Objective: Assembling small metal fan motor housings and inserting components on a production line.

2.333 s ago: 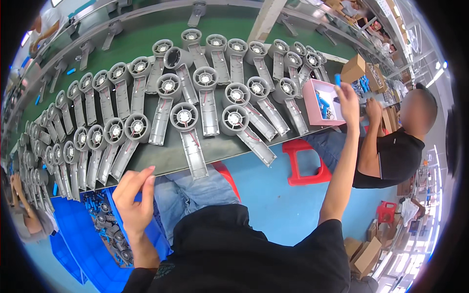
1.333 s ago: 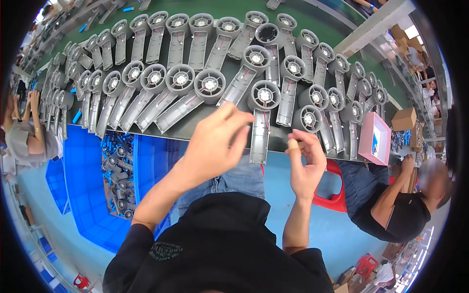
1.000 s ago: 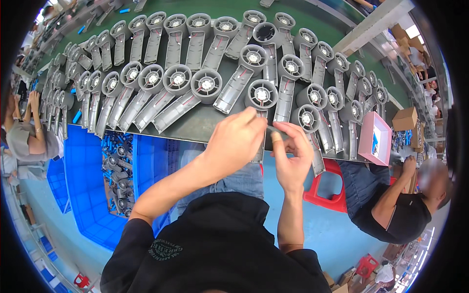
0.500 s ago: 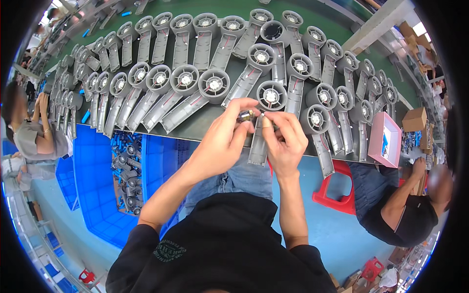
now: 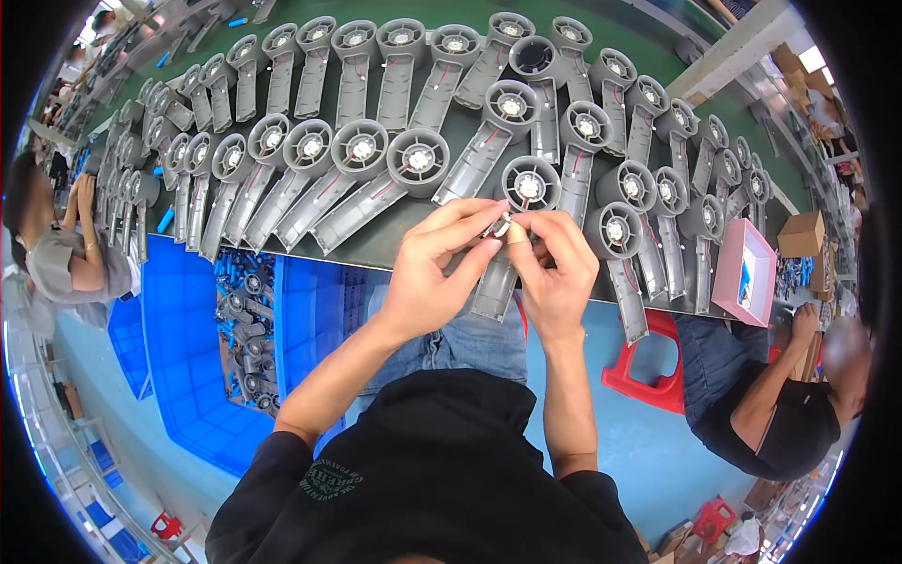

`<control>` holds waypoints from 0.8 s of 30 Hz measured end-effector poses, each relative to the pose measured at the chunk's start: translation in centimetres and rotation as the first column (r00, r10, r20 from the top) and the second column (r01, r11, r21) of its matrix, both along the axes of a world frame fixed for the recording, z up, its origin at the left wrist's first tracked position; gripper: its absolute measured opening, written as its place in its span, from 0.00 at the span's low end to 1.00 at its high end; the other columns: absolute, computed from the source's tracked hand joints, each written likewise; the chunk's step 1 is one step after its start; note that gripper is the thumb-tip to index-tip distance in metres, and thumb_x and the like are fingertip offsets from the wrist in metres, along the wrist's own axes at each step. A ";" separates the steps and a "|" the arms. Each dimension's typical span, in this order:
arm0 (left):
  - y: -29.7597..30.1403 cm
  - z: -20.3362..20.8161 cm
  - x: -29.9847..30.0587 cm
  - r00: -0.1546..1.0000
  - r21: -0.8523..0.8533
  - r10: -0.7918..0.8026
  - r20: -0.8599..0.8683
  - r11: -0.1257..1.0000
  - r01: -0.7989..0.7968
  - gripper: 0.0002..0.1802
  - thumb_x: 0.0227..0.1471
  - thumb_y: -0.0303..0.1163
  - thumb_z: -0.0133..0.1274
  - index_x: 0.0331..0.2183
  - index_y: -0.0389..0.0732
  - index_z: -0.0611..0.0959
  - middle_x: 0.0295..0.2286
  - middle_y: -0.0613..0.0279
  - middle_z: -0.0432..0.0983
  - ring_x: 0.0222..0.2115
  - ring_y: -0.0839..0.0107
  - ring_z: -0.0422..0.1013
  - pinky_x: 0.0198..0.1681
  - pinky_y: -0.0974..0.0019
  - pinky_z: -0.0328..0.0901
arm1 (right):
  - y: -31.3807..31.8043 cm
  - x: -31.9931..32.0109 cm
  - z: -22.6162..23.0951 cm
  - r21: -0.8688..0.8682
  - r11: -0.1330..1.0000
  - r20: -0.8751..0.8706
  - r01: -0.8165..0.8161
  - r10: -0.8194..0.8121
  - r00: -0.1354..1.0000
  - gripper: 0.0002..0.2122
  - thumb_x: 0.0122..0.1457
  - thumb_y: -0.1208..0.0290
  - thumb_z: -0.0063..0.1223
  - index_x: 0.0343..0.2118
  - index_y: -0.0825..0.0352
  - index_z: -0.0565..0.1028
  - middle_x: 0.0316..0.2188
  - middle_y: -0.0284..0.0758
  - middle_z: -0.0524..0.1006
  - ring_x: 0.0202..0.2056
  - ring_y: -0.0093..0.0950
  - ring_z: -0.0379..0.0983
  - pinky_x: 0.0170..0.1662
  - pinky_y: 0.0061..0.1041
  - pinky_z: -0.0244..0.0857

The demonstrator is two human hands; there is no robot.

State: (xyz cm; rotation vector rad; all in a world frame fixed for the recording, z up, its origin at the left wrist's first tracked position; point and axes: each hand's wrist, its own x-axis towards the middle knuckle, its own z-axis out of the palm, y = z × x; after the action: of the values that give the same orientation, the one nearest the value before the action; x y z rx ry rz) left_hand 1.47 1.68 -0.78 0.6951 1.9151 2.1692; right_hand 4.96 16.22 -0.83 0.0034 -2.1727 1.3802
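Observation:
My left hand (image 5: pixel 430 274) pinches a small dark and silvery part (image 5: pixel 497 227), perhaps a little circuit board, between thumb and fingers. From the other side my right hand (image 5: pixel 556 277) closes its thumb and fingertips at the same part; what exactly those fingertips grip is too small to make out. Directly beyond my hands is a grey handheld fan housing (image 5: pixel 531 184) with a round spoked head. Its half-open handle (image 5: pixel 494 293) shows below, between my hands, and the middle is hidden by my fingers.
Rows of similar grey fan housings (image 5: pixel 362 150) cover the dark bench. A pink box (image 5: pixel 745 273) stands at its right edge. Blue crates (image 5: pixel 202 376) with fan parts are below left. A red stool (image 5: pixel 648 371) and co-workers (image 5: pixel 789 404) (image 5: pixel 70 254) flank me.
The small part has turned between my fingers, showing a silvery side instead of its dark and yellowish face. Both hands have drawn slightly closer together, and the view has shifted a little.

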 end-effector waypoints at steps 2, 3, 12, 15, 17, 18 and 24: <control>-0.1 0.0 -0.1 0.998 0.091 -0.050 0.023 0.995 0.048 0.21 0.54 0.14 0.48 0.51 0.33 0.76 0.48 0.53 0.69 0.47 0.70 0.69 0.50 0.67 0.68 | 0.2 0.0 0.1 -0.037 0.999 0.026 -0.010 0.011 1.000 0.05 0.53 0.83 0.58 0.33 0.71 0.78 0.29 0.31 0.75 0.21 0.11 0.66 0.21 0.11 0.58; -0.3 -0.1 -0.3 0.997 0.044 -0.071 -0.018 0.996 0.072 0.21 0.55 0.15 0.47 0.51 0.33 0.75 0.48 0.53 0.69 0.48 0.69 0.68 0.51 0.67 0.67 | 0.2 0.0 0.1 -0.037 0.999 0.027 -0.009 0.010 1.000 0.05 0.53 0.83 0.58 0.33 0.71 0.78 0.29 0.31 0.75 0.21 0.11 0.66 0.21 0.11 0.58; -0.8 -0.2 -0.4 0.986 -0.123 -0.035 -0.162 0.992 0.015 0.21 0.56 0.18 0.46 0.52 0.33 0.75 0.47 0.54 0.69 0.44 0.70 0.68 0.47 0.71 0.64 | -0.3 0.0 0.0 -0.037 0.998 0.004 0.055 -0.055 0.998 0.06 0.50 0.84 0.60 0.31 0.71 0.78 0.29 0.32 0.76 0.20 0.12 0.67 0.20 0.12 0.58; -1.3 -0.2 -0.8 0.986 -0.166 -0.074 -0.150 0.985 0.048 0.20 0.56 0.18 0.46 0.51 0.34 0.76 0.45 0.55 0.70 0.42 0.71 0.68 0.44 0.72 0.64 | 0.3 -0.1 -0.1 0.004 1.000 0.007 -0.012 0.012 1.000 0.06 0.49 0.85 0.61 0.31 0.71 0.77 0.29 0.32 0.76 0.20 0.12 0.67 0.20 0.12 0.58; -1.4 -0.2 -0.9 0.985 -0.198 -0.108 -0.133 0.977 0.080 0.20 0.56 0.18 0.46 0.51 0.34 0.76 0.44 0.55 0.71 0.41 0.71 0.68 0.43 0.72 0.64 | 0.5 -0.1 -0.1 0.001 1.000 -0.020 -0.014 0.014 1.000 0.06 0.48 0.84 0.61 0.30 0.71 0.77 0.29 0.32 0.76 0.20 0.13 0.67 0.20 0.12 0.58; -1.4 -0.3 -0.8 0.987 -0.197 -0.104 -0.124 0.977 0.078 0.20 0.56 0.18 0.46 0.51 0.34 0.76 0.44 0.55 0.71 0.41 0.71 0.69 0.43 0.72 0.64 | 0.6 -0.1 -0.1 0.001 1.000 -0.018 -0.014 0.014 1.000 0.06 0.48 0.84 0.61 0.30 0.71 0.77 0.29 0.32 0.76 0.20 0.13 0.67 0.20 0.12 0.58; -1.2 -0.6 -0.8 0.977 -0.228 -0.081 -0.195 0.973 0.036 0.19 0.56 0.18 0.45 0.50 0.34 0.77 0.42 0.53 0.72 0.40 0.68 0.70 0.42 0.70 0.65 | 1.0 -0.5 -0.7 0.172 0.985 -0.104 -0.025 0.044 0.994 0.07 0.47 0.83 0.63 0.29 0.71 0.77 0.28 0.33 0.76 0.19 0.15 0.68 0.20 0.14 0.61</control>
State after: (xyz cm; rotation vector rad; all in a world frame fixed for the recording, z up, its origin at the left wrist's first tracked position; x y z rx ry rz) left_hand 0.65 0.43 -1.35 0.9474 2.1645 1.8703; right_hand 4.47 17.20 -1.50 0.1767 -2.2024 1.1801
